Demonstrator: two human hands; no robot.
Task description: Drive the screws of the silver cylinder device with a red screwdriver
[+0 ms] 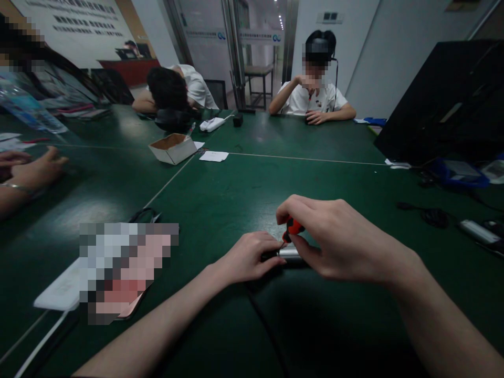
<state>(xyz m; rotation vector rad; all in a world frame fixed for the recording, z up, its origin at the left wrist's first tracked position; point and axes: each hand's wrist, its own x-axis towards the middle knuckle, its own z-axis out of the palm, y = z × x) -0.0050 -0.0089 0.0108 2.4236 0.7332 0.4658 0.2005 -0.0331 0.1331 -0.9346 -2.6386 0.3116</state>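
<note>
My right hand (331, 236) pinches the red and black handle of a small screwdriver (293, 227), which is tilted with its thin tip pointing down. The tip meets a silver, tube-like metal piece (290, 254) on the green table. My left hand (255, 254) is closed around the left end of that piece, thumb in front and fingers behind. Part of the piece is hidden under both hands. A dark cable (264, 315) runs from near my left hand toward the table's front edge.
On the left lie a pink phone (136, 307) and a white flat object (59, 286). A small open box (173, 149) and a white paper (213, 156) sit further back. A monitor (444, 100) stands right. Other people sit around the green table (315, 178).
</note>
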